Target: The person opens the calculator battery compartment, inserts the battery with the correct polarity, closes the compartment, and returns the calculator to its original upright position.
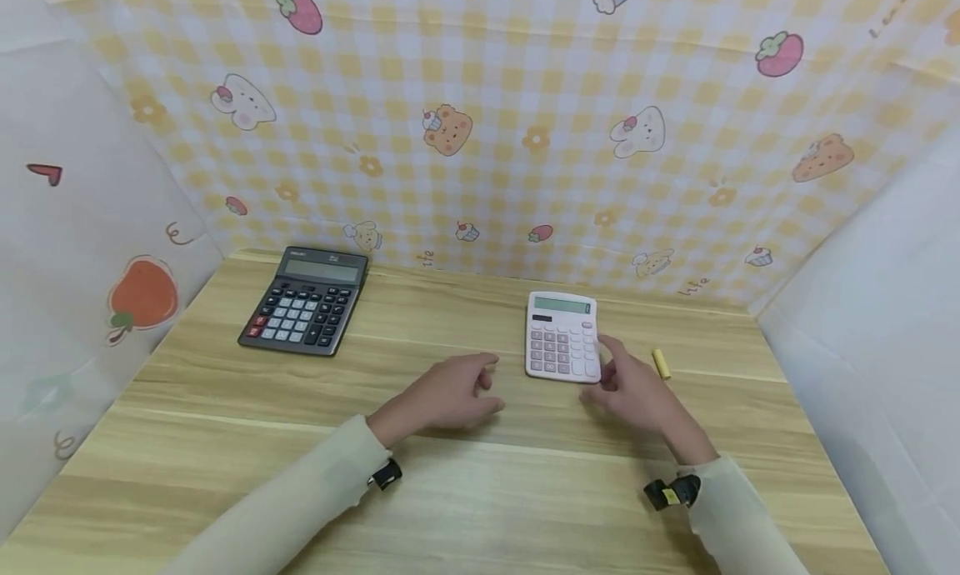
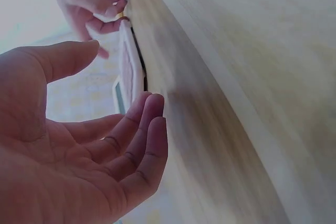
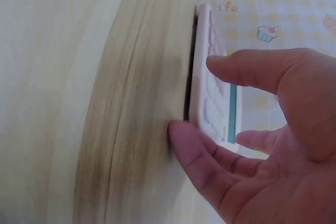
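A pale pink calculator (image 1: 564,337) lies flat on the table with its screen at the far end, showing a 0. At its lower right edge is my right hand (image 1: 633,389), thumb apart from the fingers. In the right wrist view those fingers (image 3: 191,148) are close beside the calculator (image 3: 210,82); whether they touch it I cannot tell. My left hand (image 1: 450,392) hovers left of the calculator, fingers loosely bent and holding nothing. The left wrist view shows its palm, with the calculator (image 2: 131,59) beyond the fingertips.
A larger dark grey calculator (image 1: 307,300) lies at the back left of the wooden table (image 1: 480,492). To the right of my right hand is a small yellow cylinder (image 1: 661,364). A checked cloth (image 1: 495,175) hangs behind the table, with white cloth at both sides.
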Demonstrator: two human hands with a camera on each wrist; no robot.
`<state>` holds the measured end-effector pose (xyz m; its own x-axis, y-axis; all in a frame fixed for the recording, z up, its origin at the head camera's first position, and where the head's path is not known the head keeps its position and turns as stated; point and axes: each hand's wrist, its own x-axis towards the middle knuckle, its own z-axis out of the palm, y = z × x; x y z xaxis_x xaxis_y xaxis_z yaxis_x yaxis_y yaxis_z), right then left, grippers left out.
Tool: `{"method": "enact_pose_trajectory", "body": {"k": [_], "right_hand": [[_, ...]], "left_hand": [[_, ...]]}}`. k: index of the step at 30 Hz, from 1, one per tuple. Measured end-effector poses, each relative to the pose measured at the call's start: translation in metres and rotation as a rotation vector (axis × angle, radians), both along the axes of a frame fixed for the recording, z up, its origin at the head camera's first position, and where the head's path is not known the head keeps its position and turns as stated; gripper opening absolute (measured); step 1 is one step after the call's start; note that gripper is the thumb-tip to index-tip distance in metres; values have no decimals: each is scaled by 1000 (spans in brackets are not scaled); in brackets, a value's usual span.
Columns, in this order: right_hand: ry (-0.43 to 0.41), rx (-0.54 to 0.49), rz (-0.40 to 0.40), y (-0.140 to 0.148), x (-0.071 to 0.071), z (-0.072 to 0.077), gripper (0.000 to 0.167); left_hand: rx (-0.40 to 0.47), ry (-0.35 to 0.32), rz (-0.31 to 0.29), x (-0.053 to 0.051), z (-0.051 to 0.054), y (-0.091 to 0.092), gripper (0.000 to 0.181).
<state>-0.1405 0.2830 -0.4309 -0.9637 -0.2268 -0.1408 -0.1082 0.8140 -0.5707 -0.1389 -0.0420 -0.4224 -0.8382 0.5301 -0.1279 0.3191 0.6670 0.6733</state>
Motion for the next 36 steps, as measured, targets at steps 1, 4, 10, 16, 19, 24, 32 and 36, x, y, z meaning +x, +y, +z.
{"method": "enact_pose_trajectory", "body": {"k": [1,4,10,16,19,24,32,36], "right_hand": [[5,2,-7,-1,2,1,91],[32,16,-13,-5,10,6,82],[164,11,19,-23,20,15,52],[193,-125,104,-51,22,21,42],[170,-221,140,-67,19,23,40],[121,-344,177,-92,11,24,39],[-7,-482,171,-130,-3,15,48],[-58,-519,161,-149,-11,9,49]], "left_hand": [[14,-4,11,2,1,-4,70],[46,4,47,8,3,-15,68],[98,51,118,15,11,-37,63],[127,111,174,17,17,-61,64],[117,163,221,17,22,-76,63],[102,228,300,15,33,-108,64],[44,289,470,-2,37,-167,63],[13,285,544,-16,30,-196,66]]}}
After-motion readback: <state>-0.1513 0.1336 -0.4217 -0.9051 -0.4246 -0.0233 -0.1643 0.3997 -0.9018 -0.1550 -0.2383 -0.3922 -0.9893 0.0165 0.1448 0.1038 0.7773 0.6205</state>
